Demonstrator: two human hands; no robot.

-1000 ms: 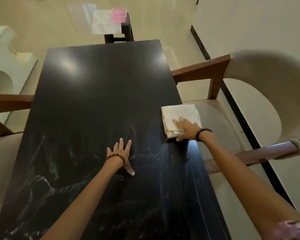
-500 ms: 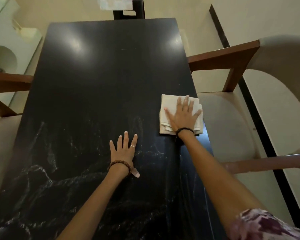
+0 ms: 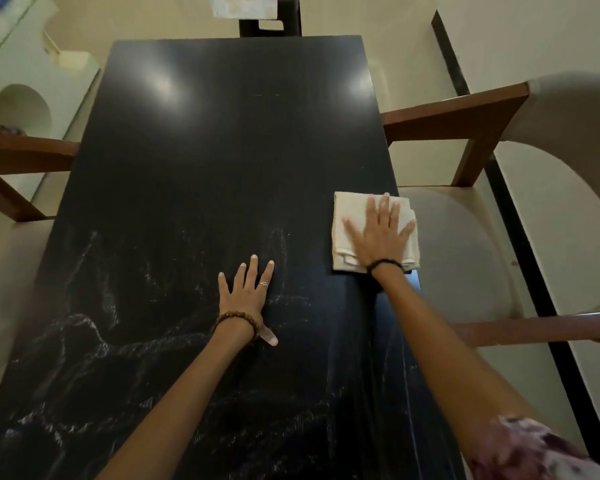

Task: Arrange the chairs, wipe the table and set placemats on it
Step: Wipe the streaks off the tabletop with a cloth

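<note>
Over on the left, a chair [image 3: 11, 168] is sitting tucked against the bench [image 3: 222, 150], its wooden arm touching the edge, and nothing about it is changing from a second ago. Moving in, the left hand [image 3: 245, 294] is lying flat on the dark top with fingers [image 3: 253, 268] straight and spread, gripping nothing, just bracing; it is staying planted in the same spot among the pale wipe streaks that are covering the near half. Now the action: the right hand [image 3: 378, 233] is pressing the cloth [image 3: 350, 230] flat under straight, fanned fingers at the right edge of the bench, not pinching it, and over the last second the hand is turning from sideways to pointing up the bench, with the cloth sliding a touch farther away. To my eye that is the wipe working up the right side, with the far half looking unstreaked and probably not yet done. The right chair [image 3: 465, 237] is sitting just beside the cloth, seat partly under the edge, so a wide stroke could push the cloth off onto it. At the far end, pale sheets [image 3: 243, 6], possibly the placemats, are lying on a dark stand, well apart from both hands, so none are on the bench yet.
</note>
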